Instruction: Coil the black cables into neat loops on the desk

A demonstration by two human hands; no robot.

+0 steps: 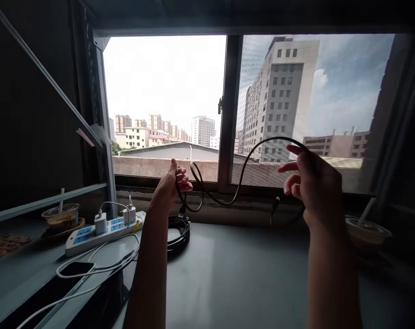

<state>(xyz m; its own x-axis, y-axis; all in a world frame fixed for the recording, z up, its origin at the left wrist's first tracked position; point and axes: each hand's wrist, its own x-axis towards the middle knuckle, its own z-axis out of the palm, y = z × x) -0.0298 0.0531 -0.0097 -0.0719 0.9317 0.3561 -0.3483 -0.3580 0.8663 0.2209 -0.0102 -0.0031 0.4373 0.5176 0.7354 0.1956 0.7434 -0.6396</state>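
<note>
A thin black cable runs in the air between my two hands, looping once near the left and arching high on the right. My left hand grips it, thumb up and fingers curled. On the right, the cable passes over the back of the fingers into my right hand, whose fingers are bent around it in part. A cable end with a plug dangles left of my right wrist. Behind my left forearm lies a coiled black cable on the grey table.
A white power strip with two chargers and white cords stands at the left. Lidded cups with straws sit at the left and right. A dark phone-like slab lies front left. Metal frame posts flank the window.
</note>
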